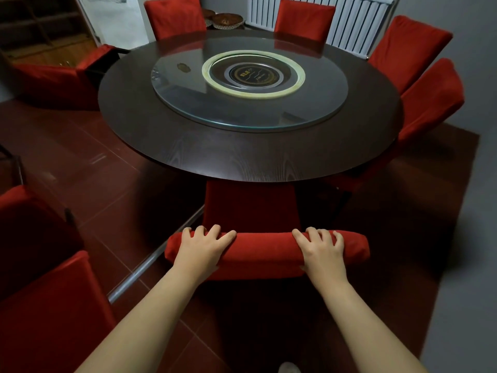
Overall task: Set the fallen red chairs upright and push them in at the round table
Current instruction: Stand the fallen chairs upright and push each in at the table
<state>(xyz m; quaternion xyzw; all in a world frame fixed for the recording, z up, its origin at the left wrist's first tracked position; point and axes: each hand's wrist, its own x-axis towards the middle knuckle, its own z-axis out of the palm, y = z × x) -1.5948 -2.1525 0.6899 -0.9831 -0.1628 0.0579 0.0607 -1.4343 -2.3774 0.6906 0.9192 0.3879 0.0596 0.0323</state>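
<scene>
At the near edge of the round dark wooden surface [242, 160] stands an upright chair in a red fabric cover [266, 246]. Its seat is tucked under the rim and its padded backrest top faces the camera. The left hand [203, 249] grips the left part of that backrest top, and the right hand [321, 251] grips the right part. The left fingers [215, 232] and the right fingers [313, 234] are curled over the far side of the padding, clenched on the fabric. Both bare forearms reach in from the near edge.

A round glass turntable [242, 114] lies on the middle of the surface, with a pale ring and a dark disc at its centre. Four more red-covered chairs stand upright round the far and right sides: one at the far left [174, 18], one at the far middle [305, 21], and two at the right [408, 47] [430, 103].

Left of the surface, a red-covered chair [53, 82] lies tipped over on the dark red tiled floor [80, 162]. At the near left sits more red-covered seating [48, 305], and I cannot tell how it lies. A bare metal tube [150, 262] runs slantwise along the floor just beside it.

Behind the far chairs are a white ribbed radiator [357, 20] and round woven baskets [227, 20].
</scene>
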